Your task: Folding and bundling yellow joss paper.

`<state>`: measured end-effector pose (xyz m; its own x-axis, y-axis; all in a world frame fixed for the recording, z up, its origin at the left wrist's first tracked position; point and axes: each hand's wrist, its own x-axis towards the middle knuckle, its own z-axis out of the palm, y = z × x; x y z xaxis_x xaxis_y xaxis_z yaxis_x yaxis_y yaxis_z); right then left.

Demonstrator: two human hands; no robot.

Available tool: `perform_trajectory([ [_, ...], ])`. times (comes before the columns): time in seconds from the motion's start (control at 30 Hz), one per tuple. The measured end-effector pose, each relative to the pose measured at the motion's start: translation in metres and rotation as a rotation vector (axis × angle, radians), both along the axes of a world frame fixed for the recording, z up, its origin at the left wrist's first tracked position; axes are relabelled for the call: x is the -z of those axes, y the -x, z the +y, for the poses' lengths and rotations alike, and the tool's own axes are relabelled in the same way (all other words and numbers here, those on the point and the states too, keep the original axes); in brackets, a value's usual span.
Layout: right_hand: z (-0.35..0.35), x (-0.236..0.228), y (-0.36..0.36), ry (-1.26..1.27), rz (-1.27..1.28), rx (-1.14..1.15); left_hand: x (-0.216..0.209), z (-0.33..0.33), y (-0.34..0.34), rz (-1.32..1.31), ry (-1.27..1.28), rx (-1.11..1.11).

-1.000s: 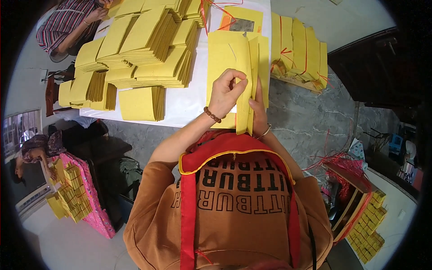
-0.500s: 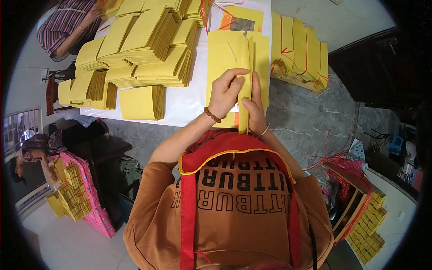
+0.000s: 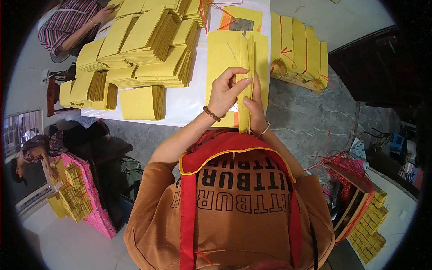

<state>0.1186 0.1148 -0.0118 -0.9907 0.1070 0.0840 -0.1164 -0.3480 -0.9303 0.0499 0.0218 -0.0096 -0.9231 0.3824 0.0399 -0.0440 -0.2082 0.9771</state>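
A thin stack of folded yellow paper sheets stands on its long edge between my hands at the table's front edge. My left hand grips its left side, with thumb and forefinger pinching near the top edge. From the right, my right hand is wrapped round the same stack, its thumb on the near part and its fingers behind. Flat yellow sheets lie beneath and beside the stack. A printed sheet with an orange and grey patch lies beyond them.
Piled folded yellow bundles fill the white table's left side, with red string behind. Red-tied yellow bundles stand to the right. A co-worker's hand is at far left. A wooden box with red strings stands at lower right.
My left thumb has moved right over the stack's top edge, and the stack's layers are pressed closer together. The co-worker's hand at far left has shifted right.
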Motion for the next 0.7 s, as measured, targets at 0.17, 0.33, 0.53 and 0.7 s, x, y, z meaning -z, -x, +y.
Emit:
perform_trajectory([
  [0.17,-0.004,-0.002,0.000,0.193,-0.002,0.003,-0.003,-0.001,-0.001,-0.011,0.007,0.000],
  [0.33,-0.007,-0.007,0.000,0.387,-0.035,0.002,-0.003,-0.003,0.001,0.011,0.116,-0.029],
  [0.53,-0.005,-0.002,0.000,0.265,-0.025,0.008,-0.006,0.000,-0.002,0.093,0.145,-0.125],
  [0.7,-0.003,0.002,0.000,-0.040,-0.023,0.046,-0.012,-0.001,-0.001,0.162,0.161,-0.114],
])
